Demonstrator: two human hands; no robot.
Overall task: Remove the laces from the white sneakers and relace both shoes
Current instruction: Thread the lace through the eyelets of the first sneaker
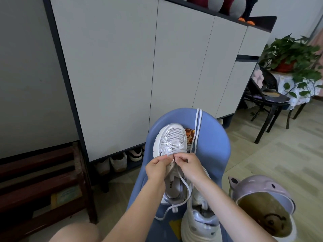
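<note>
Second sneaker (199,222): nearest us, unlaced, on the blue chair (213,142).
Our hands: left hand (157,167) and right hand (189,165) pinch the lace (183,182) over the laced sneaker (170,142).
Room: grey cabinet (139,67), plant (293,55).

We see both forearms reaching fwd from the bottom edge, bare, converging twd the centre. Left hand (158,165) has fingers curled in, thumb and forefinger pinching, knuckles up. Right hand (187,164) mirrors it, fingertips curled and pinching just beside the left's; the two hands nearly touch at the tips. A bare knee (76,231) shows lower left.
</note>
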